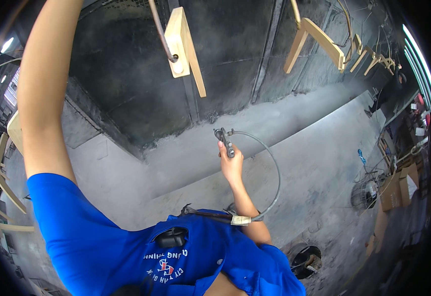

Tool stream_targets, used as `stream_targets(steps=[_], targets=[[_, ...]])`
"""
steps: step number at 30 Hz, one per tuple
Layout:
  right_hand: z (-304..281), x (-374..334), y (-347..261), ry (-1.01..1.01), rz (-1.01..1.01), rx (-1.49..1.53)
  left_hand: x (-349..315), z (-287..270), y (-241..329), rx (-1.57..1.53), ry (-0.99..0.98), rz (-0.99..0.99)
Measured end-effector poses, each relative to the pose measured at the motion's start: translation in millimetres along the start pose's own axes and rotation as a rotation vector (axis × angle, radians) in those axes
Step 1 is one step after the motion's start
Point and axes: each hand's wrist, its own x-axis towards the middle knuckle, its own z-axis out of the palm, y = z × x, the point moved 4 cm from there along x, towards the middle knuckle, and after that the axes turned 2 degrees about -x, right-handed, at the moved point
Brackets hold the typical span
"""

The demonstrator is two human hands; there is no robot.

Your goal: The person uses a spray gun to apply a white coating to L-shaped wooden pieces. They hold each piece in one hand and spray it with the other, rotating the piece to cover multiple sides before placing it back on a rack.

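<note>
My right hand (pixel 232 166) is wrapped round a metal spray gun (pixel 224 139), held out in front of my body. A thin grey hose (pixel 276 172) curves from the gun back toward my elbow. My left arm (pixel 45 93) is raised, and its hand lies beyond the top edge. To the right of that arm, a pale wooden piece (pixel 177 47) with two angled parts hangs from a metal hook rod (pixel 160 28). The spray gun is below this piece, apart from it. Another angled wooden piece (pixel 319 40) hangs farther right.
Several similar wooden pieces (pixel 372 59) hang in a row at the far right. More wooden parts (pixel 2 170) are at the left. A dark, dusty wall (pixel 230 47) stands ahead. Cardboard boxes (pixel 392 191) and a round wire-guarded fan (pixel 363 193) stand at the right.
</note>
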Motion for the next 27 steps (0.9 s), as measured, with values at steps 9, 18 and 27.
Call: stream_targets(steps=[9,18,27], targets=[[1.2,-25.6,9.2,-0.153,-0.010,-0.062,-212.4,-17.4,-72.9,-0.316,0.408,0.389],[18.4,-69.1,48.7,-0.224,0.068,-0.057,-472.1,225.3,-246.2,-0.874,0.077,-0.461],[12.9,-137.3,63.3,-0.292,0.309,-0.201,-794.0,365.1,-275.9,-0.663,-1.354,-0.687]])
